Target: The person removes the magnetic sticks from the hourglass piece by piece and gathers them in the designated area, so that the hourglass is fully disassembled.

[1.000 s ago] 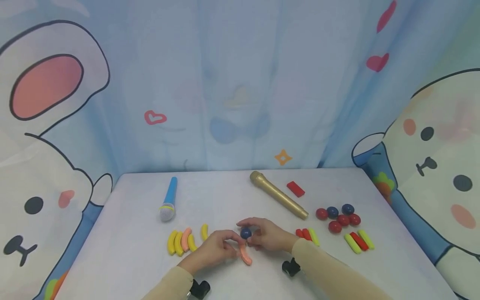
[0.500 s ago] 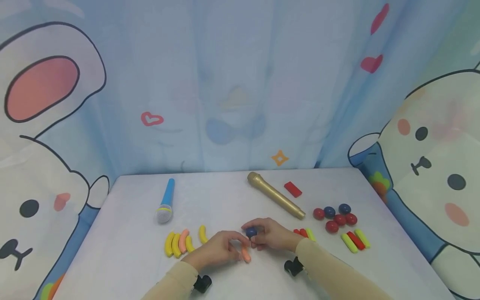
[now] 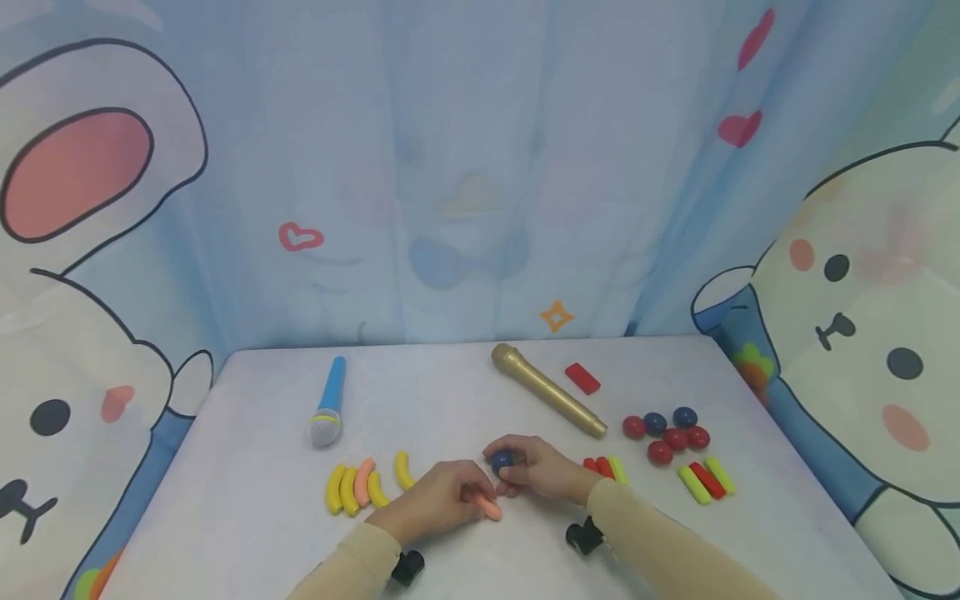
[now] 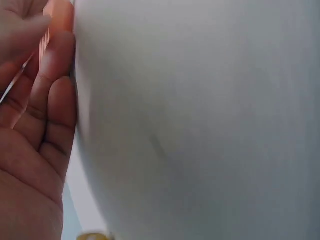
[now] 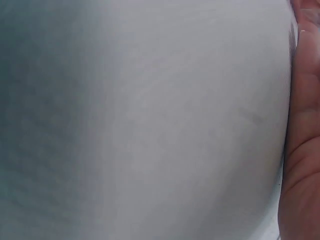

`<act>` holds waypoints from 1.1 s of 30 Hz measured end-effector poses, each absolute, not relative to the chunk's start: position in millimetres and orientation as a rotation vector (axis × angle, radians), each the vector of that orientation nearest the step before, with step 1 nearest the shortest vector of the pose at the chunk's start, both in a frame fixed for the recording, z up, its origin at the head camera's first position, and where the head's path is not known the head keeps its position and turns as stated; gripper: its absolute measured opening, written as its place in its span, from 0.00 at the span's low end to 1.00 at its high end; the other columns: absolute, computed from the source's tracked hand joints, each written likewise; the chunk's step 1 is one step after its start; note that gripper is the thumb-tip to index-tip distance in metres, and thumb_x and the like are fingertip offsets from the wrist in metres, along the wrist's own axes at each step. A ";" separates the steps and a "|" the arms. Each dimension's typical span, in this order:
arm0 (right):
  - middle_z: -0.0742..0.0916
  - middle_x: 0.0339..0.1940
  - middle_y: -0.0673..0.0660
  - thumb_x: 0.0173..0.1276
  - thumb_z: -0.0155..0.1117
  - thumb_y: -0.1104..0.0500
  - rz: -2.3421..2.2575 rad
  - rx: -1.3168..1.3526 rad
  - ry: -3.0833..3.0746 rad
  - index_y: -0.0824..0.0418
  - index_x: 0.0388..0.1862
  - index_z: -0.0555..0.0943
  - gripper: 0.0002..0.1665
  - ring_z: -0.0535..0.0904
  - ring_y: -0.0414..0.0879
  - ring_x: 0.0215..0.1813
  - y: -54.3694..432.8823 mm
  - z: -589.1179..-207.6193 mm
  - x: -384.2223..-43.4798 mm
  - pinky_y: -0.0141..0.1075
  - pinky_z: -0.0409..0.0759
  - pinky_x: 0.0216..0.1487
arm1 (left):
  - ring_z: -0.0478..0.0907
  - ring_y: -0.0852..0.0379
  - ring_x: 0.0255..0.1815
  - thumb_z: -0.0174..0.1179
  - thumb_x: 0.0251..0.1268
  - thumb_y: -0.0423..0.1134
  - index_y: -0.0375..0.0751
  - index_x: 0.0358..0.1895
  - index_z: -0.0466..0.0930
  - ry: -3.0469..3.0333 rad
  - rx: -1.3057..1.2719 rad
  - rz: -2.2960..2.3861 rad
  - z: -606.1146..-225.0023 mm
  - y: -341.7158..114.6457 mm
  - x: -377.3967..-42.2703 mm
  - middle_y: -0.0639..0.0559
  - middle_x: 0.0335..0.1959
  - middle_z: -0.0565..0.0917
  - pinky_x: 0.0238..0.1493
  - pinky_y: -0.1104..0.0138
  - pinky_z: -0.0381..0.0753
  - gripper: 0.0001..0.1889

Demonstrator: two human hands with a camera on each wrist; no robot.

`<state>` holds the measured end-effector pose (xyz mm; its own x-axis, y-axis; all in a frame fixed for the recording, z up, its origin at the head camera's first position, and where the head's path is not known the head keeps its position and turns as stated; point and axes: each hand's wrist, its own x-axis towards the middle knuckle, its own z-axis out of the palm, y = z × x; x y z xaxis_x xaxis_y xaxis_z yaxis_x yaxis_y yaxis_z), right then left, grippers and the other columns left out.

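My left hand pinches a small orange curved piece just over the white table, near its middle. In the left wrist view the orange piece shows between thumb and fingers at the top left. Beside it on the right, my right hand holds a shiny dark blue ball between thumb and fingers. Only the edge of that hand's palm appears in the right wrist view, and the ball is hidden there. Left of the left hand lie several yellow curved pieces and another orange curved piece.
A gold microphone lies behind the hands, with a red block beside it. A blue toy microphone is at the back left. Right of the hands are red balls, blue balls, and red and yellow-green sticks.
The left fingers have closed on the orange piece, which has turned from nearly upright in the head view to slanting. The right hand keeps the blue ball, slightly further right.
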<state>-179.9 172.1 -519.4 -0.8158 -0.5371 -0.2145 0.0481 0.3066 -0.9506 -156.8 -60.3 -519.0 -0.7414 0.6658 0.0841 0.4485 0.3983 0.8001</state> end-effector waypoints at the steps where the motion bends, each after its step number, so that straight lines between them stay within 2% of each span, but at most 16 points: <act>1: 0.81 0.47 0.61 0.70 0.58 0.73 -1.542 -0.414 2.073 0.64 0.61 0.76 0.21 0.85 0.49 0.39 172.2 -519.3 -179.9 0.39 0.85 0.42 | 0.77 0.67 0.33 0.74 0.57 0.35 0.51 0.41 0.85 2.412 0.973 1.247 -517.8 -62.3 -157.2 0.65 0.35 0.83 0.39 0.73 0.78 0.11; 6: 0.79 0.50 0.62 0.70 0.60 0.71 -1.545 -0.381 2.093 0.63 0.62 0.77 0.21 0.85 0.50 0.37 173.7 -519.3 -179.1 0.40 0.85 0.41 | 0.77 0.66 0.34 0.74 0.57 0.44 0.51 0.44 0.85 2.388 0.880 1.191 -510.0 -76.4 -161.5 0.64 0.35 0.83 0.43 0.70 0.77 0.12; 9: 0.82 0.44 0.61 0.70 0.62 0.69 -1.521 -0.398 2.141 0.61 0.62 0.77 0.21 0.84 0.50 0.35 175.6 -518.7 -178.2 0.39 0.85 0.39 | 0.77 0.65 0.36 0.74 0.57 0.46 0.52 0.45 0.85 2.401 0.802 1.161 -505.4 -86.9 -163.9 0.65 0.35 0.83 0.47 0.66 0.76 0.13; 10: 0.83 0.42 0.60 0.70 0.62 0.68 -1.507 -0.407 2.163 0.60 0.61 0.78 0.21 0.84 0.50 0.34 176.6 -518.3 -177.7 0.39 0.85 0.38 | 0.77 0.65 0.37 0.74 0.57 0.47 0.54 0.44 0.86 2.422 0.772 1.144 -503.9 -90.4 -164.3 0.65 0.34 0.83 0.53 0.63 0.71 0.13; 12: 0.84 0.38 0.58 0.71 0.64 0.65 -1.475 -0.426 2.211 0.58 0.61 0.78 0.21 0.83 0.50 0.33 178.1 -516.8 -176.7 0.39 0.83 0.38 | 0.77 0.65 0.36 0.74 0.56 0.48 0.54 0.44 0.86 2.458 0.746 1.129 -501.8 -96.5 -165.7 0.66 0.32 0.83 0.54 0.60 0.70 0.13; 16: 0.82 0.46 0.56 0.70 0.66 0.62 -1.434 -0.424 2.276 0.54 0.61 0.79 0.20 0.83 0.50 0.35 180.7 -511.2 -174.8 0.39 0.82 0.40 | 0.77 0.66 0.32 0.76 0.53 0.49 0.52 0.44 0.86 2.503 0.716 1.123 -498.3 -106.2 -168.2 0.66 0.29 0.83 0.51 0.62 0.71 0.16; 17: 0.82 0.48 0.56 0.70 0.66 0.62 -1.427 -0.418 2.286 0.54 0.60 0.79 0.20 0.83 0.50 0.36 181.2 -509.5 -174.4 0.39 0.82 0.41 | 0.77 0.66 0.31 0.76 0.53 0.48 0.50 0.44 0.86 2.506 0.727 1.125 -498.2 -108.0 -169.2 0.65 0.30 0.83 0.44 0.65 0.74 0.17; 18: 0.81 0.50 0.56 0.70 0.67 0.62 -1.428 -0.415 2.289 0.54 0.60 0.79 0.20 0.84 0.50 0.37 182.1 -507.7 -174.2 0.38 0.82 0.41 | 0.77 0.66 0.31 0.77 0.52 0.48 0.50 0.44 0.86 2.518 0.723 1.113 -498.4 -109.8 -170.0 0.65 0.30 0.83 0.42 0.66 0.75 0.17; 22: 0.81 0.53 0.55 0.68 0.68 0.63 -1.429 -0.415 2.307 0.55 0.59 0.78 0.21 0.84 0.49 0.36 188.0 -503.4 -174.1 0.36 0.79 0.38 | 0.76 0.67 0.30 0.77 0.51 0.47 0.51 0.44 0.86 2.573 0.711 1.072 -500.5 -114.7 -172.3 0.66 0.29 0.82 0.40 0.67 0.75 0.17; 25: 0.81 0.55 0.57 0.68 0.67 0.65 -1.469 -0.419 2.289 0.57 0.60 0.77 0.22 0.84 0.50 0.38 194.6 -501.7 -174.8 0.36 0.80 0.38 | 0.76 0.68 0.32 0.77 0.52 0.47 0.53 0.43 0.86 2.622 0.725 1.030 -501.6 -115.5 -173.2 0.68 0.29 0.82 0.41 0.67 0.76 0.15; 27: 0.80 0.56 0.58 0.68 0.66 0.66 -1.505 -0.423 2.262 0.58 0.60 0.77 0.22 0.85 0.51 0.41 199.8 -500.2 -175.5 0.37 0.82 0.42 | 0.76 0.67 0.34 0.76 0.52 0.48 0.54 0.42 0.86 2.652 0.749 1.004 -502.5 -115.2 -173.3 0.69 0.30 0.82 0.43 0.65 0.76 0.14; 33: 0.80 0.60 0.55 0.69 0.67 0.62 -1.473 -0.440 2.350 0.52 0.62 0.78 0.23 0.84 0.52 0.44 221.3 -486.6 -175.6 0.40 0.83 0.47 | 0.77 0.65 0.43 0.76 0.51 0.42 0.57 0.40 0.86 2.678 0.770 0.989 -502.4 -114.0 -171.9 0.70 0.37 0.82 0.52 0.61 0.77 0.13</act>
<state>-175.6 221.3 -486.6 -0.8970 -0.4271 -0.1141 -0.0835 0.4171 -0.9050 -171.9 -114.0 -502.4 -0.8484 0.5293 0.0057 0.4060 0.6438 0.6487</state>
